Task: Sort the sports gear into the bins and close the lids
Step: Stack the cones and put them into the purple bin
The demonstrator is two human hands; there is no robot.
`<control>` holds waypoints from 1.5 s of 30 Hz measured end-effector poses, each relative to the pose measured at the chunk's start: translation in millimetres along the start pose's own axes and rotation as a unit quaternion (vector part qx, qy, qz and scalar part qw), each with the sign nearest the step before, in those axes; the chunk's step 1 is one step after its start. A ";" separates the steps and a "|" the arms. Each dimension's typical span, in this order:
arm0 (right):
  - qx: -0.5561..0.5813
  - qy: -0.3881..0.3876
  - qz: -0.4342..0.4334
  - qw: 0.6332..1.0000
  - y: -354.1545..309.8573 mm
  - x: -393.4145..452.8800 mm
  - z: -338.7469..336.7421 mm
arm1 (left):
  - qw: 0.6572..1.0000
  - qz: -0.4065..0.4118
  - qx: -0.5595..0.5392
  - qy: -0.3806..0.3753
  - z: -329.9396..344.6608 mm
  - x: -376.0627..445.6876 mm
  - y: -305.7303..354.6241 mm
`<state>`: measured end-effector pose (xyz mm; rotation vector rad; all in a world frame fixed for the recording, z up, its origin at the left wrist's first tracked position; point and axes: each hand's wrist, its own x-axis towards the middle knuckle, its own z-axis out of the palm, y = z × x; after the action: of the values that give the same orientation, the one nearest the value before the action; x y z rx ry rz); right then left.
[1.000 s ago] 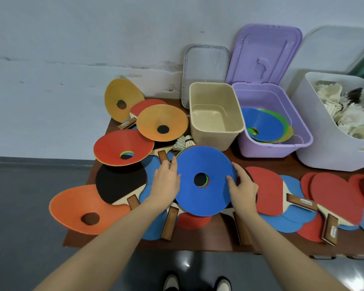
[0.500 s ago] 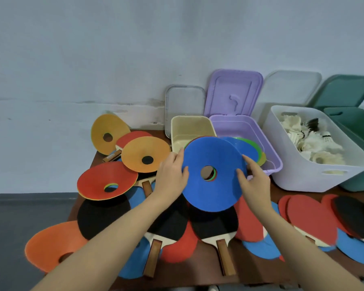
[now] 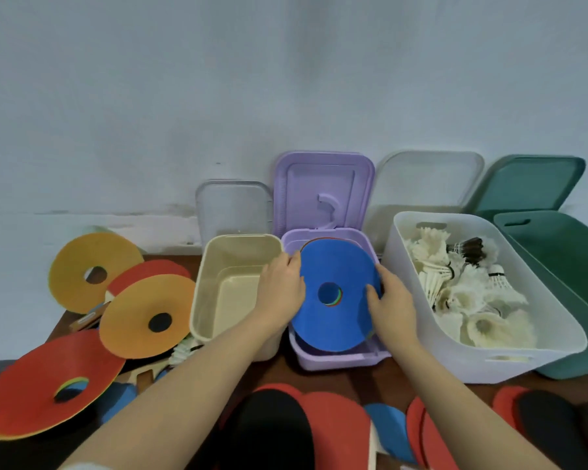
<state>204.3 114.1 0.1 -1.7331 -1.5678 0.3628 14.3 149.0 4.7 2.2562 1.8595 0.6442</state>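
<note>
Holding blue disc stack (image 3: 336, 293) over purple bin (image 3: 336, 359) — left grip (image 3: 280, 288) | right grip (image 3: 392, 305) — both clasping rim

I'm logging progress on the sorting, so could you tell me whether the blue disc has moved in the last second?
Yes. Both hands carried the blue disc from the paddles to above the purple bin.

Purple bin (image 3: 333, 359): smooth plastic, faint sheen, lid (image 3: 323, 188) same. Blue disc (image 3: 336, 296) over purple bin: thin, matt, flexible-looking sheet. Cream bin (image 3: 204, 300) left of purple bin: smooth plastic, soft gloss. White bin (image 3: 482, 361) right of purple bin: matt plastic; shuttlecocks (image 3: 469, 293) inside, feathery, rough. Green bin (image 3: 571, 266) beyond white bin: matt plastic. Table (image 3: 381, 381) in front of purple bin: dark brown, wood-like, slight shine. Paddle faces (image 3: 333, 425) near table edge: matt, rubber-like.
</note>
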 end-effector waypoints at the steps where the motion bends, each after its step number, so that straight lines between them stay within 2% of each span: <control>1: -0.008 -0.010 -0.002 1.000 6.8 4.8 5.6 | 1.000 -0.003 0.008 -0.007 7.3 7.8 1.5; 9: -0.172 -0.085 0.037 0.981 50.0 23.0 26.1 | 0.988 -0.022 0.121 -0.096 39.6 25.2 -4.5; 16: -0.124 -0.090 -0.070 0.986 32.3 15.2 31.7 | 0.993 0.040 0.102 -0.037 13.8 -1.6 -14.8; 21: -0.098 -0.082 -0.123 0.984 -7.9 -1.3 36.6 | 0.993 0.042 0.109 -0.003 -29.2 -26.4 -33.1; 30: -0.085 -0.065 -0.221 0.969 -93.6 -78.2 76.0 | 0.989 0.064 0.127 0.026 -96.5 -108.9 -108.2; 34: -0.054 -0.076 -0.215 0.972 -130.6 -129.2 106.8 | 0.996 0.031 0.085 0.008 -120.3 -163.1 -155.0; 38: -0.026 -0.103 -0.208 0.972 -164.3 -186.1 142.0 | 0.997 -0.005 0.073 0.029 -137.5 -221.1 -210.9; 42: -0.020 -0.158 -0.222 0.962 -191.5 -236.5 175.7 | 0.995 -0.056 0.077 0.025 -145.5 -273.4 -262.9; 45: -0.037 -0.202 -0.199 0.958 -198.7 -265.7 200.0 | 0.988 -0.122 0.097 0.004 -147.7 -306.7 -292.2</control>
<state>-126.1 -75.7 -70.0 -1.4016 -2.1995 0.4783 -352.8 -104.3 -43.7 2.0838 2.2417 0.4517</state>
